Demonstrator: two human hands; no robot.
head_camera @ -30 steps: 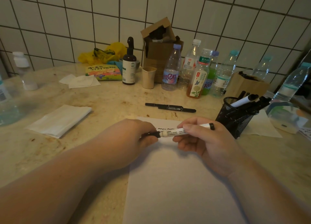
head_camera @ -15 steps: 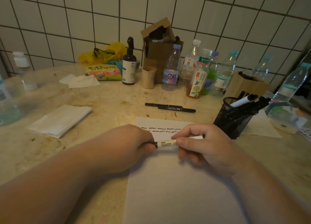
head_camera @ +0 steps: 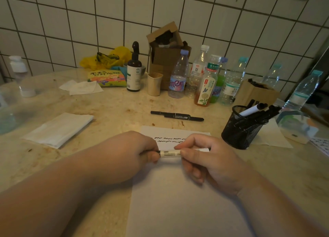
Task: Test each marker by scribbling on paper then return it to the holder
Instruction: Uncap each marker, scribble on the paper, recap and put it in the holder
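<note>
A white marker (head_camera: 170,153) lies level between both hands, low over a white sheet of paper (head_camera: 179,197). My left hand (head_camera: 131,153) is closed around its black left end, which the fingers hide. My right hand (head_camera: 204,158) pinches the white barrel between thumb and fingers. Two wavy black scribble lines (head_camera: 169,139) show on the paper just beyond the hands. A black mesh holder (head_camera: 240,130) with several markers stands to the right. A black marker (head_camera: 177,115) lies on the table behind the paper.
Several plastic bottles (head_camera: 179,76) and a cardboard box (head_camera: 165,48) line the tiled wall. A paper cup (head_camera: 154,83), a dark dropper bottle (head_camera: 134,71) and a snack bag (head_camera: 106,78) stand at the back. Folded tissue (head_camera: 58,129) lies left.
Both hands have lowered the marker toward the paper and drawn closer together, so less of the barrel shows. The scribble lines are now uncovered.
</note>
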